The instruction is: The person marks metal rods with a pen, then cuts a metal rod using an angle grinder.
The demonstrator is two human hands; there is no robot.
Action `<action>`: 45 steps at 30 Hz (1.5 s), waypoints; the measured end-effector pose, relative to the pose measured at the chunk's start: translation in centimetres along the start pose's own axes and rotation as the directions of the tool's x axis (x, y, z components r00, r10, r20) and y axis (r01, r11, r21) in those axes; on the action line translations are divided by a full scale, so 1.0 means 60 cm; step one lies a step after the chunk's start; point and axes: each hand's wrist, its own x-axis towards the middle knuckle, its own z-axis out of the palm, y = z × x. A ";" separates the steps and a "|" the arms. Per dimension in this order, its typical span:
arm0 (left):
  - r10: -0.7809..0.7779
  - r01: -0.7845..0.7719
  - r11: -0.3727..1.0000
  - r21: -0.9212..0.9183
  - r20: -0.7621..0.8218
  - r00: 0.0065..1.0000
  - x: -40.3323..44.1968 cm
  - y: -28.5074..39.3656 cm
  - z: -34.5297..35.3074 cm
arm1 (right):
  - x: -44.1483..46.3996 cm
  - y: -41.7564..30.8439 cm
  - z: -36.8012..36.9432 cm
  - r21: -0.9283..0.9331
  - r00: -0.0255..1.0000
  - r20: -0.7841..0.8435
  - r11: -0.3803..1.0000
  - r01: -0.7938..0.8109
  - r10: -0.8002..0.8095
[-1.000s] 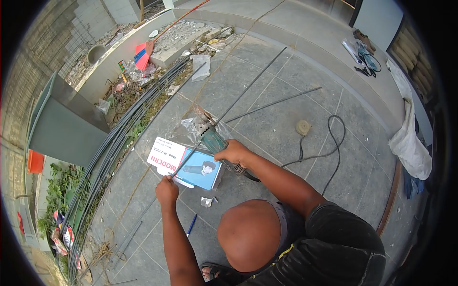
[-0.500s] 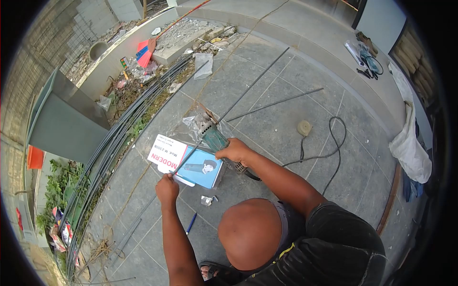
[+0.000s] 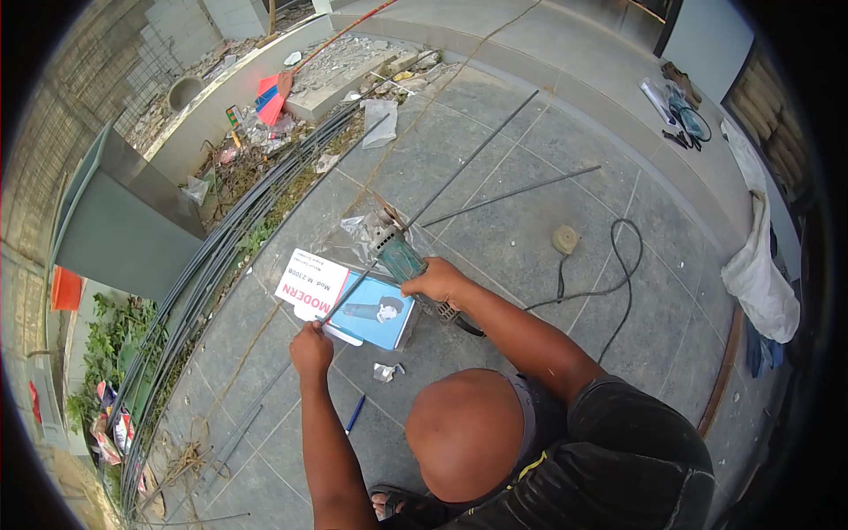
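My right hand (image 3: 437,281) is wrapped round the body of a green angle grinder (image 3: 397,256), whose head lies against a thin steel rod (image 3: 477,159). Whether its disc touches the rod is hard to see. Lower left, my left hand (image 3: 311,347) grips the near part of the rod, closed round it. Beneath the rod lies a blue and white cardboard box (image 3: 380,327) printed with a grinder picture and "MODERN". Clear plastic wrap (image 3: 353,226) sits beside the grinder head. My bare knee (image 3: 464,433) is in the foreground.
A second rod (image 3: 530,191) lies on the grey tiles. The black power cable (image 3: 629,274) loops at right near a roll of tape (image 3: 565,238). A long bundle of rods (image 3: 238,216) runs along the left edge. A blue pen (image 3: 356,413) lies near my knee.
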 end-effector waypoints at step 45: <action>0.008 -0.008 1.000 0.004 -0.004 1.000 0.001 -0.002 0.002 | -0.002 0.001 0.002 0.047 1.000 0.008 0.999 0.005 -0.005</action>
